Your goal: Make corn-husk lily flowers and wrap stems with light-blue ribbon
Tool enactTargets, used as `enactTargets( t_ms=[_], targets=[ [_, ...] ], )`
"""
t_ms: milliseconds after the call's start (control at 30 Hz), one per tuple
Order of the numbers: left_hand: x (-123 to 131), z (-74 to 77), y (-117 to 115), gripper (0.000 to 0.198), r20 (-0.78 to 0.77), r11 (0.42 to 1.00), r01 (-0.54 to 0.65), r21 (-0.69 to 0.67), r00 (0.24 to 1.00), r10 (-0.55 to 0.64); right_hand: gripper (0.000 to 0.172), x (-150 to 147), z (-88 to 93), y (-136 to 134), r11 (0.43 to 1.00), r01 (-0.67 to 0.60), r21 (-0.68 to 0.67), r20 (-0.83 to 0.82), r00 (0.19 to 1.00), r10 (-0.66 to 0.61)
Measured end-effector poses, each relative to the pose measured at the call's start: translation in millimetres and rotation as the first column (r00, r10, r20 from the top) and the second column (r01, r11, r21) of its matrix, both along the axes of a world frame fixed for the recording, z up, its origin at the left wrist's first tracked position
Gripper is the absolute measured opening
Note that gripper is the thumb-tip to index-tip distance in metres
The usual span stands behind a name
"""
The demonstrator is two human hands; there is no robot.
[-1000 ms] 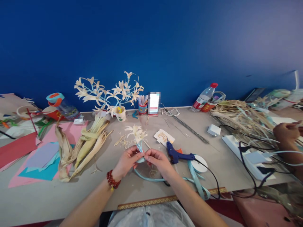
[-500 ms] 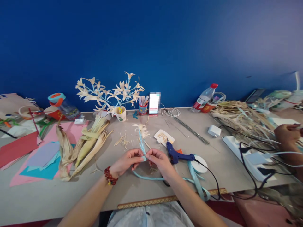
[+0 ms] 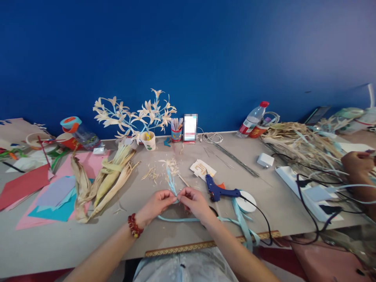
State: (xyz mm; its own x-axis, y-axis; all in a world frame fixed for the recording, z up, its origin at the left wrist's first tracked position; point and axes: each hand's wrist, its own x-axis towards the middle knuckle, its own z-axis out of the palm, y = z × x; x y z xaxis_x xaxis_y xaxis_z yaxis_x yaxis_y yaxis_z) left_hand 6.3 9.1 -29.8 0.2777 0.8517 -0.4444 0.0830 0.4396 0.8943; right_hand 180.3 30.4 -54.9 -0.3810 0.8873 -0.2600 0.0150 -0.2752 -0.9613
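Both hands meet at the table's near middle, thumbs and fingers pinched together. My left hand [image 3: 158, 204], with red beads on its wrist, grips the lower end of a pale husk flower stem [image 3: 171, 180] wrapped in light blue. My right hand [image 3: 195, 201] pinches at the same spot, touching the left fingertips. The pale petals [image 3: 171, 166] point away from me. A light blue ribbon [image 3: 188, 220] runs from under my hands, beneath my right wrist, toward a white roll [image 3: 246, 202]. Just right of my right hand lies a blue glue gun [image 3: 219, 190].
Dried corn husks [image 3: 107, 184] and coloured paper [image 3: 53, 199] lie left. Husk flowers stand in a paper cup [image 3: 148, 141] behind. A power strip [image 3: 296, 190], wires [image 3: 237, 160] and a bottle [image 3: 253, 119] are right. Another person's hand [image 3: 357, 162] shows at the right edge.
Both hands have shifted slightly left and down with the flower stem. The flower now leans further left and lower. The other person's hand stays about where it was.
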Motion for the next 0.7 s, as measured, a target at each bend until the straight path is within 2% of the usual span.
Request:
enactTargets(
  t_ms=[133, 333, 400, 467, 533, 700],
  targets=[
    [-1.3, -5.2, -5.9, 0.049, 0.001, 0.999, -0.037, -0.021, 0.999, 0.037, 0.018, -4.9, -5.5, -1.3, 0.981, -0.058, 0.186, 0.156, 0.987, 0.029],
    [-4.7, -12.5, -7.2, 0.045, -0.043, 0.998, -0.056, 0.038, 0.997, 0.057, 0.010, -9.4, -3.4, -1.6, 0.960, -0.054, 0.273, 0.297, 0.954, -0.030],
    [-6.0, -14.5, -5.7, 0.044, -0.052, 0.996, -0.073, 0.049, 0.996, 0.076, 0.008, -11.8, 3.2, -1.5, 0.936, -0.089, 0.342, 0.440, 0.895, -0.075],
    [-7.3, -16.0, -3.7, 0.044, -0.064, 0.995, -0.083, 0.053, 0.994, 0.086, 0.007, -15.7, 9.7, -1.3, 0.900, -0.171, 0.402, 0.608, 0.785, -0.122],
    [-8.6, -17.5, -1.7, 0.045, -0.077, 0.996, -0.083, 0.037, 0.993, 0.085, 0.008, -20.6, 14.2, -1.2, 0.878, -0.239, 0.415, 0.709, 0.690, -0.147],
    [-12.3, -20.2, 0.8, 0.046, -0.085, 0.998, -0.056, -0.008, 0.995, 0.055, 0.013, -23.2, 21.1, -4.4, 0.858, -0.297, 0.418, 0.766, 0.624, -0.157]
  ],
)
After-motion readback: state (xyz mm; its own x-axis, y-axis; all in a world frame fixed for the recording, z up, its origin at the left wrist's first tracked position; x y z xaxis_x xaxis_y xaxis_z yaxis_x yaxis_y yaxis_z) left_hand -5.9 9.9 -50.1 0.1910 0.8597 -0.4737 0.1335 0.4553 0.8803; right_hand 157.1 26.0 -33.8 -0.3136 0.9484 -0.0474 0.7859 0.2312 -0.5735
